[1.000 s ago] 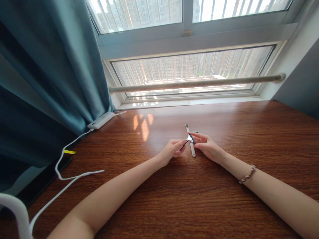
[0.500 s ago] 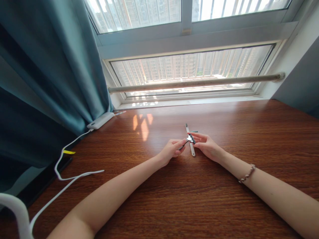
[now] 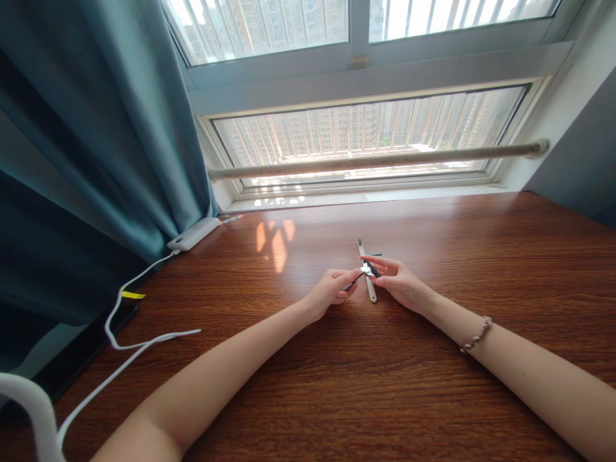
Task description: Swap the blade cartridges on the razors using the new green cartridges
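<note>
My left hand (image 3: 337,287) is closed around the dark handle of a razor (image 3: 366,269), which has a shiny silver neck and a black bar-shaped head. At that head, the fingers of my right hand (image 3: 397,277) pinch the black end from the right. Below the razor lies a white toothbrush (image 3: 371,292) on the brown table, dark bristles pointing toward the window; its middle is hidden. Just behind my right fingertips shows a thin dark-green item (image 3: 375,255), mostly covered, its kind unclear.
The wood-grain table (image 3: 298,372) reaches to a window with a white rail (image 3: 375,160). On the left are a blue curtain (image 3: 120,115), a white power strip or adapter (image 3: 195,234), a white cable (image 3: 114,321) with a yellow tag (image 3: 133,295), and a thick white curved tube (image 3: 29,401).
The razor's black head has turned slightly between my fingers, and its silver part catches more light. Both hands stay in nearly the same place.
</note>
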